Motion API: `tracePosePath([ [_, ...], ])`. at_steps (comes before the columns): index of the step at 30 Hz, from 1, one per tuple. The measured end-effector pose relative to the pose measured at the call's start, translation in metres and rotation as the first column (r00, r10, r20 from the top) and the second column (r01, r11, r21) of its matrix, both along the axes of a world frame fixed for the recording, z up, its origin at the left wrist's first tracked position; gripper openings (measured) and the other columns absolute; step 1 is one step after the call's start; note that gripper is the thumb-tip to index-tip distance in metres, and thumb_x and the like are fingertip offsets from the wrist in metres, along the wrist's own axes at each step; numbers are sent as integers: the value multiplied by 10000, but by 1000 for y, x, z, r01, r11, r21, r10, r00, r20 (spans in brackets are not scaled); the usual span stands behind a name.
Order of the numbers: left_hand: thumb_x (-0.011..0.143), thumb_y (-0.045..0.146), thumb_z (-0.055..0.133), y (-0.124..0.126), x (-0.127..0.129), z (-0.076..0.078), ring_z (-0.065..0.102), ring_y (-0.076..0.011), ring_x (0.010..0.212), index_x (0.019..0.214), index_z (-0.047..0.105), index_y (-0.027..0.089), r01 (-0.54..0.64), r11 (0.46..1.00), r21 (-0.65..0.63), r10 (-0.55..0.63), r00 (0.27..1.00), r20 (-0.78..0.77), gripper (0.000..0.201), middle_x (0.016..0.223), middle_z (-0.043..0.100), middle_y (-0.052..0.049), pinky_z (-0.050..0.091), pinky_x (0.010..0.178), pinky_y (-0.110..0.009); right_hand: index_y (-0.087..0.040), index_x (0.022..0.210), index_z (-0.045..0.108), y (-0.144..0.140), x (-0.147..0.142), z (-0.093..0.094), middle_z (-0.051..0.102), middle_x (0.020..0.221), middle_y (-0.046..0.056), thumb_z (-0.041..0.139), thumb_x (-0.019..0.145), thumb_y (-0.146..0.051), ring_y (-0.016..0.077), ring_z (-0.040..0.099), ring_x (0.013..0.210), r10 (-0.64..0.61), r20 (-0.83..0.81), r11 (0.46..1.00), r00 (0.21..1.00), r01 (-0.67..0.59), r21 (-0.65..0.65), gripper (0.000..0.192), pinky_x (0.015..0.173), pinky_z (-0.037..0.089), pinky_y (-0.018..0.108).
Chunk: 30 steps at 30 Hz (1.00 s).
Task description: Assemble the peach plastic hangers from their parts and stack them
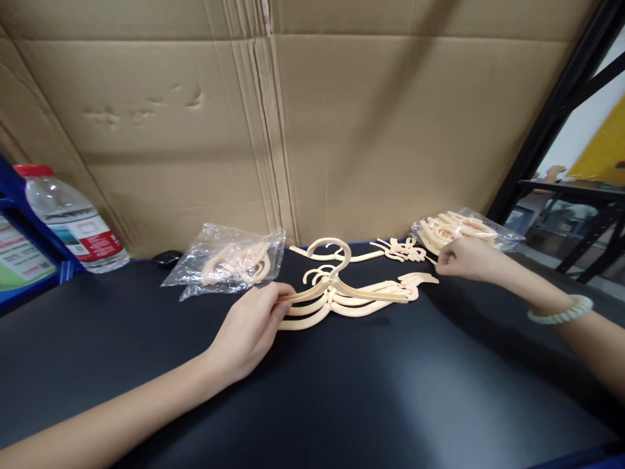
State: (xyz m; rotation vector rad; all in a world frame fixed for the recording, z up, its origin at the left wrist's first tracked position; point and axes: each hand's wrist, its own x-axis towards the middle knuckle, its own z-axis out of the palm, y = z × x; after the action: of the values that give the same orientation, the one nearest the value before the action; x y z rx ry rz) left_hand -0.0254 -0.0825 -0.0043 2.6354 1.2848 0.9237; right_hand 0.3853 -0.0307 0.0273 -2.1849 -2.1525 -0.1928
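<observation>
Black table (342, 391): left hand (249, 329) fingers grip hanger stack (351, 296); right hand (463, 259) pinches bagged hangers (459, 229).

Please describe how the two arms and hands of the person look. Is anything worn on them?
Both forearms are bare, without sleeves or gloves. The left hand wears nothing visible. At the wrist of the right hand sits a pale, whitish beaded bracelet. No rings or watch are visible.

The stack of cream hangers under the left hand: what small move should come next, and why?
Probably the right hand draws one more hanger from the open bag it touches and lays it on the stack, which the left hand holds at one end.
</observation>
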Motion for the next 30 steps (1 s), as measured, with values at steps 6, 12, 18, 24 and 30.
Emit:
tracePosePath([
  [6, 969, 248, 389, 1, -1, -1, 641, -195, 802, 1016, 502, 220, -18, 999, -31, 19, 999, 47, 125, 907, 635, -23, 486, 720, -322, -178, 632, 590, -12, -19, 12, 626, 554, 35, 549, 753, -351, 116, 530, 433, 97, -660, 995, 745, -67, 71, 215, 424, 381, 244],
  [12, 967, 255, 394, 1, 0, 0, 642, -190, 801, 1012, 504, 220, -16, 999, -40, 18, 998, 55, 124, 906, 634, -22, 483, 721, -315, -138, 760, 646, -24, -37, 16, 632, 654, 52, 650, 724, -420, 103, 524, 515, 223, -821, 963, 525, 13, 269, 284, 438, 374, 221],
  [18, 965, 264, 401, 2, 1, 0, 639, -192, 793, 1004, 506, 222, -26, 999, -43, 29, 997, 66, 121, 891, 631, -22, 482, 719, -318, -154, 674, 611, -27, -46, 16, 560, 680, 8, 775, 678, -375, 83, 474, 598, 323, -941, 946, 105, -25, 322, 274, 476, 369, 182],
  [24, 972, 279, 386, 0, 0, 2, 633, -196, 779, 1008, 505, 217, -39, 997, -62, 42, 997, 58, 139, 869, 625, -26, 485, 702, -326, -176, 708, 654, -34, -54, 17, 363, 520, -58, 776, 701, -326, 66, 255, 487, 221, -967, 960, -124, -149, 238, 193, 384, 219, 175],
  [30, 972, 285, 384, 2, 0, 1, 641, -200, 788, 1014, 503, 217, -41, 998, -56, 44, 997, 66, 144, 888, 635, -38, 496, 703, -336, -208, 923, 684, -37, -55, 20, 552, 673, 3, 703, 778, -327, 102, 468, 582, 191, -966, 967, -176, -135, 215, 188, 475, 377, 204],
])
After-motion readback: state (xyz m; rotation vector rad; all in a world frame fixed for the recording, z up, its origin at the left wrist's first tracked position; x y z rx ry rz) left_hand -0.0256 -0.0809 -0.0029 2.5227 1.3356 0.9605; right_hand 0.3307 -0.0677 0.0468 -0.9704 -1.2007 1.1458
